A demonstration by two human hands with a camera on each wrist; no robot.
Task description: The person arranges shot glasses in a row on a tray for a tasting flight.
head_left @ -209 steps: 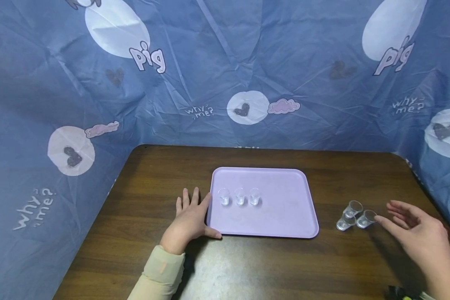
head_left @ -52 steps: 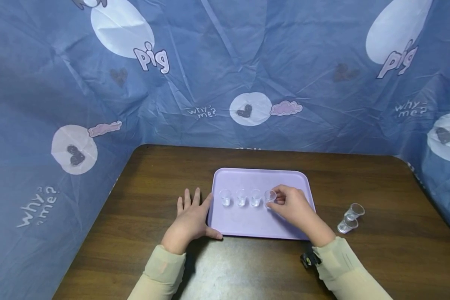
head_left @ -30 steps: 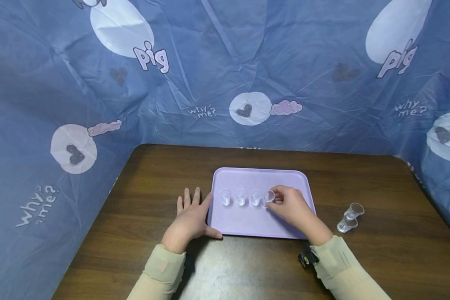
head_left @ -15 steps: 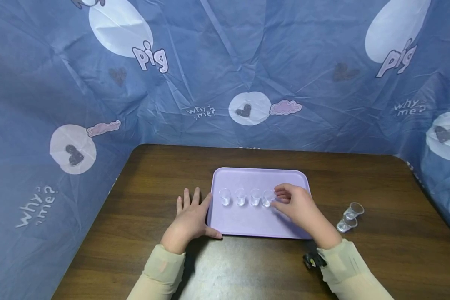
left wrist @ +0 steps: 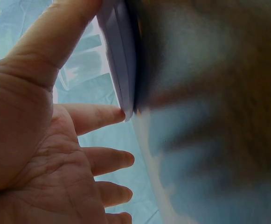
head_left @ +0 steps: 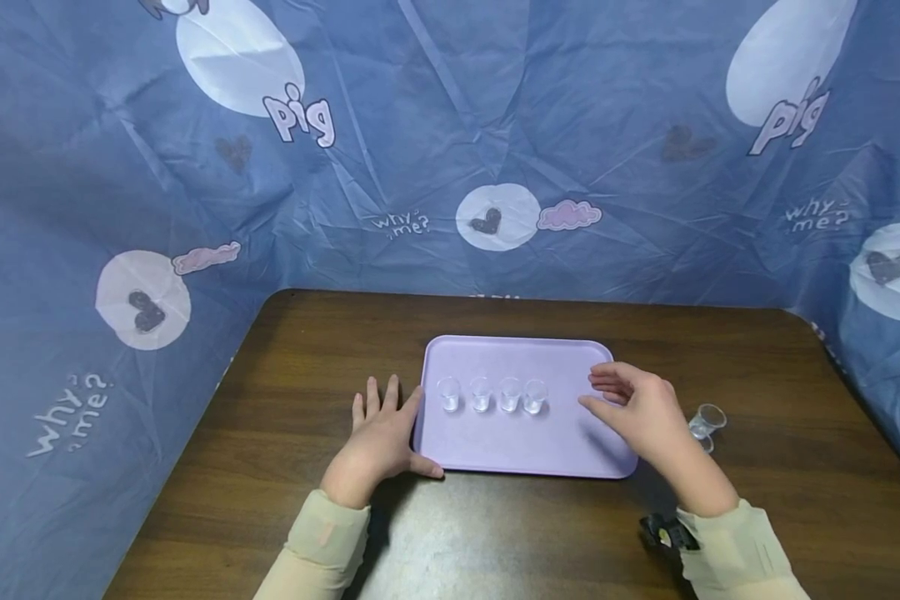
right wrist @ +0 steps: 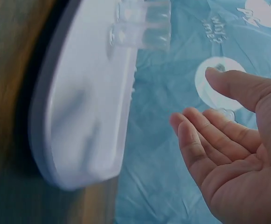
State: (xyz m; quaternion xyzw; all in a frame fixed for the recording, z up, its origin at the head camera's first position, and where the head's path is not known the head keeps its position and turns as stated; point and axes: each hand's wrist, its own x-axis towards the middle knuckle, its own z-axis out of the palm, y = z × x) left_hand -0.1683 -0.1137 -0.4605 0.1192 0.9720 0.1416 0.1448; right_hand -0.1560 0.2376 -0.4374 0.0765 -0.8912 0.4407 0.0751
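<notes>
Your right hand (head_left: pixel 641 408): empty, thumb and fingers apart, withdrawn from fourth cup (head_left: pixel 536 397) | your left hand (head_left: pixel 375 450): spread, touching tray (head_left: pixel 495 443) | fourth cup: upright there beside three cups (head_left: pixel 480 395), placement apparently done | two cups (head_left: pixel 707 422): on table (head_left: pixel 510 542)

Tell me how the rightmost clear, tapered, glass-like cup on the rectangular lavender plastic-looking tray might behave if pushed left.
The rightmost cup would probably tip easily, its base being narrower than its rim. Its smooth-looking wall may feel slippery. It could knock the neighbouring cup, standing close beside it.
</notes>
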